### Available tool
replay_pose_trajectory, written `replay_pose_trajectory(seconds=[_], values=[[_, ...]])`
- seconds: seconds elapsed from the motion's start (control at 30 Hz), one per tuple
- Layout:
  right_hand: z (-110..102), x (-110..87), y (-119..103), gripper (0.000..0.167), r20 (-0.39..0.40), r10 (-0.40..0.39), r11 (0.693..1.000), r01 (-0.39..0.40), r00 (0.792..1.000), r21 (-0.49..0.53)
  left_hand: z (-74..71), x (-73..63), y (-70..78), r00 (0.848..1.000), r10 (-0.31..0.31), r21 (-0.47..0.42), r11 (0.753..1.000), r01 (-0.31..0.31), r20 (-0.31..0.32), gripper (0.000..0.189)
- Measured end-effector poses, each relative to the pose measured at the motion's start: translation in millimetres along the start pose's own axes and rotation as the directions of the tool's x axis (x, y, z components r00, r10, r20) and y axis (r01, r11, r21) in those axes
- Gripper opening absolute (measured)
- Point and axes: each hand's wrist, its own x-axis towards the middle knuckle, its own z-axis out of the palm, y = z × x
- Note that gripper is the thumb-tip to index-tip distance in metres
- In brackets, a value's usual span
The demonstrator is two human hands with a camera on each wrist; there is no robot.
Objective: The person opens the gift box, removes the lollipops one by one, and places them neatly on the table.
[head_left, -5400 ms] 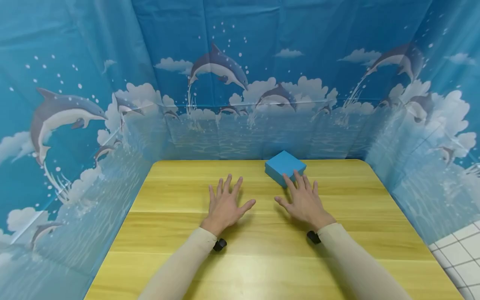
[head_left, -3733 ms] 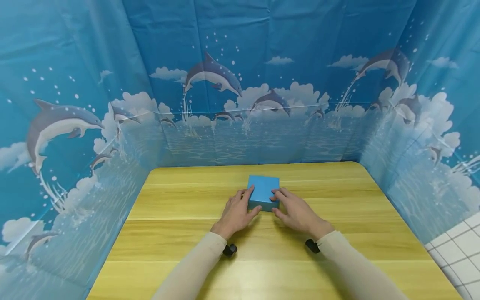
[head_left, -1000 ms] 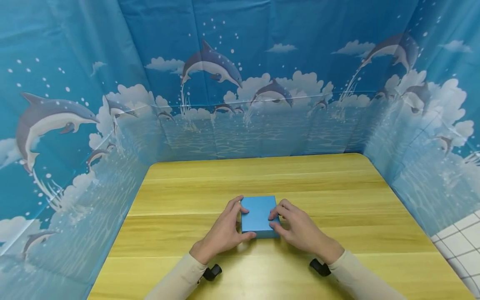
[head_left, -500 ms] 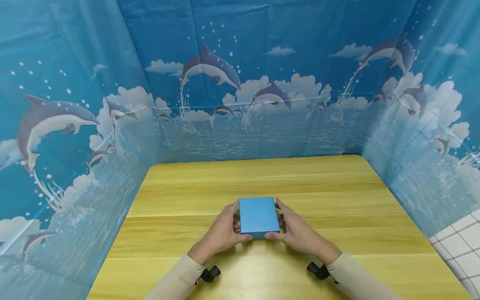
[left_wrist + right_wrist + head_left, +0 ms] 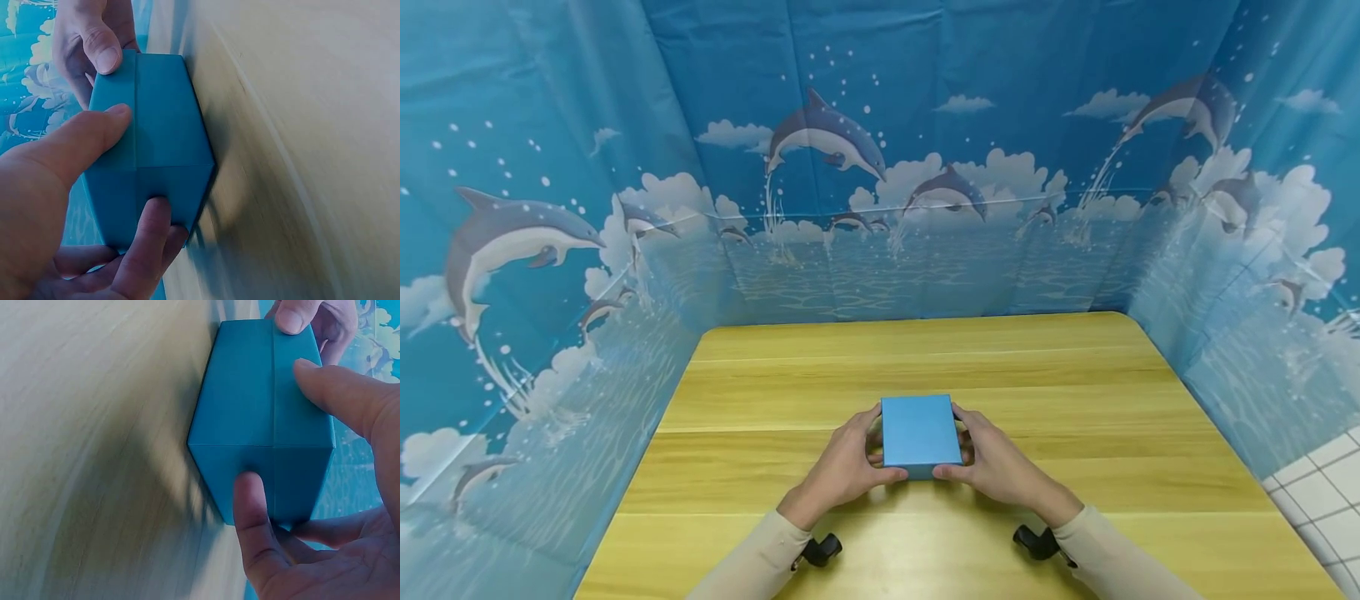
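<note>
A square blue lidded box (image 5: pixel 920 429) lies on the table in front of me, top face level. My left hand (image 5: pixel 842 468) holds its left side, thumb on the front face, other fingers along the side. Mirroring it, my right hand (image 5: pixel 1000 467) grips the right side. In the left wrist view, a seam marks off the lid (image 5: pixel 115 147) from the base (image 5: pixel 169 119); the left thumb presses the lid's front and one fingertip touches the base. The right wrist view shows the right thumb on the lid (image 5: pixel 300 419) and a fingertip low on the side.
The yellow wood-grain table (image 5: pixel 760 375) carries the box near its middle. A blue dolphin-print curtain (image 5: pixel 880 275) encloses the back and both sides. White floor tiles (image 5: pixel 1318 492) show at the lower right. A black wrist camera (image 5: pixel 822 550) sits below the left wrist.
From the back right, the box has come to the front middle and been turned square. Fingertips that lay on its top have shifted to its sides, with both thumbs at the front.
</note>
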Motion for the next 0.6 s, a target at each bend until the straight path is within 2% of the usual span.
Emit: replay_pose_trajectory(seconds=[0.13,0.4,0.6], values=[[0.8,1.0,1.0,0.116,0.003,-0.003,1.000,0.003,1.000,-0.004,-0.4,-0.7,-0.9,1.000,-0.008,-0.062,0.998,0.009,0.015,0.113],[-0.4,0.7,1.8,0.116,-0.006,-0.005,1.000,0.005,1.000,-0.011,-0.5,-0.8,-0.3,1.000,-0.002,-0.100,0.995,0.005,0.027,0.112],[-0.8,0.0,0.4,0.116,-0.009,-0.008,1.000,0.007,1.000,-0.016,-0.1,-1.2,0.3,0.999,-0.022,-0.106,0.994,0.024,0.023,0.111]])
